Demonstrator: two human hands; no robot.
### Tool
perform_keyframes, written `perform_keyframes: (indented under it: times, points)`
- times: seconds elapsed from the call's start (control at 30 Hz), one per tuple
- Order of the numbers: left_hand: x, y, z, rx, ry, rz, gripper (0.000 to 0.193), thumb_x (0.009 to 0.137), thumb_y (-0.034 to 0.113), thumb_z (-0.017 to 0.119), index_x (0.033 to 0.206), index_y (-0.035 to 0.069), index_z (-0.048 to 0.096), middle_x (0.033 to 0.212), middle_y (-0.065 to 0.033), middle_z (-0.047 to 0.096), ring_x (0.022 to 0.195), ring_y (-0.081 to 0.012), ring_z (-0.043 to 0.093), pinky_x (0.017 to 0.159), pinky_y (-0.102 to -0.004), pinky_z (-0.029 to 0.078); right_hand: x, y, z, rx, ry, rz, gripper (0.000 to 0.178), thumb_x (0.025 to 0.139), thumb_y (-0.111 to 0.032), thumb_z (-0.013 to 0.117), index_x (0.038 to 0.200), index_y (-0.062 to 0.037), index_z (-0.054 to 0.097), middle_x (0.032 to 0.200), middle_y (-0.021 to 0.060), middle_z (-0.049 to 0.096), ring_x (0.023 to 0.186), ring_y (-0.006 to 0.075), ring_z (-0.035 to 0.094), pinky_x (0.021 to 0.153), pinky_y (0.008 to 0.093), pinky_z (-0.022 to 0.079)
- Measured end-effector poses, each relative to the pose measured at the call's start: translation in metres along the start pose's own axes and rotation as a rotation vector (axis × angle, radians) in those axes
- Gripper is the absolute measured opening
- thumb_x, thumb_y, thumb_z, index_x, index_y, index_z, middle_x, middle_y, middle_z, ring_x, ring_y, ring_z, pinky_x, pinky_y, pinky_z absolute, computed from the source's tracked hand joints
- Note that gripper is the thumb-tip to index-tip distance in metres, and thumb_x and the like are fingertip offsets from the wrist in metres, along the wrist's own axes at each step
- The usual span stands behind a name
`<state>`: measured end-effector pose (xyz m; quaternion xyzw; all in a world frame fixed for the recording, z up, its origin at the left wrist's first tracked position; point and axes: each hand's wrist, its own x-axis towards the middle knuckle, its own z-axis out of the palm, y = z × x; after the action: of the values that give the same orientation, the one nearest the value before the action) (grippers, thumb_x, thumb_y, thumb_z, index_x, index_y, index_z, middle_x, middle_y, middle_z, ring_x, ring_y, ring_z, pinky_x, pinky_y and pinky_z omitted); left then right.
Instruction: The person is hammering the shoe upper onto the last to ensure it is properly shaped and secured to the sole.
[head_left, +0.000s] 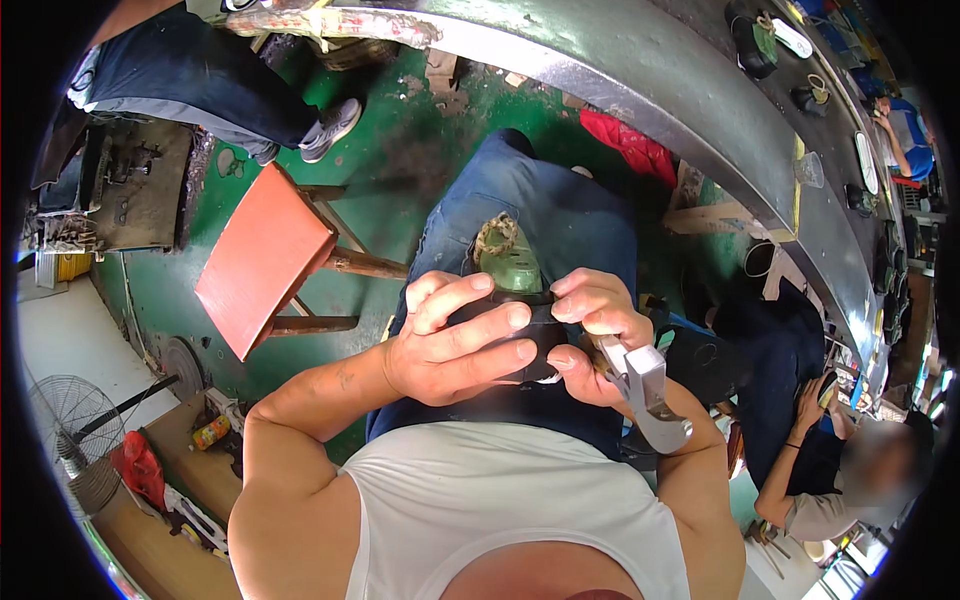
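Between my hands, above my lap, is a black shoe upper fitted over a green shoe last, which has a rope loop at its far end. My left hand wraps round the shoe's left side, its fingers lying across the upper. On the other side my right hand pinches the upper's edge with thumb and fingers. Silver metal lasting pincers with a curved end are held in that same right hand and stick out toward my forearm. The pincers' jaws cannot be made out.
An orange-topped stool stands to the left. A dark workbench curves along the far right, bearing shoes and lasts. A person's legs are at the far left. Another person sits low on the right. A fan stands lower left.
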<state>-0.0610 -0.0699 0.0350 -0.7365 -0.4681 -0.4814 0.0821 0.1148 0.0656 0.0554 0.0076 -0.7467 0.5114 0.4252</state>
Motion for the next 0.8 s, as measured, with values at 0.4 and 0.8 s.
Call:
perform_keyframes:
  times: [0.4,0.8]
  points:
    - [0.039,-0.019,-0.005,-0.489,-0.195,-0.185,0.061,0.062,0.014,0.091,0.115,0.010,0.060,0.141,-0.0273,0.036,0.126,-0.0520,0.043,0.103,-0.0638,0.037,0.016,0.007,-0.020,0.016,-0.172,0.136,0.074,0.061,-0.030,0.096,0.113,-0.0051,0.049,0.131,0.0235,0.054,0.115,0.0392,0.059,0.101,0.0480,0.046]
    - [-0.041,-0.036,0.063,-0.269,-0.109,-0.603,0.109,0.069,0.018,0.087,0.155,0.007,0.020,0.153,-0.0311,0.027,0.142,-0.0501,0.030,0.115,-0.0535,0.031,0.048,-0.006,-0.034,-0.389,-0.272,0.136,0.080,0.063,-0.017,0.092,0.123,0.0009,0.041,0.136,0.0296,0.052,0.113,0.0412,0.064,0.089,0.0411,0.056]
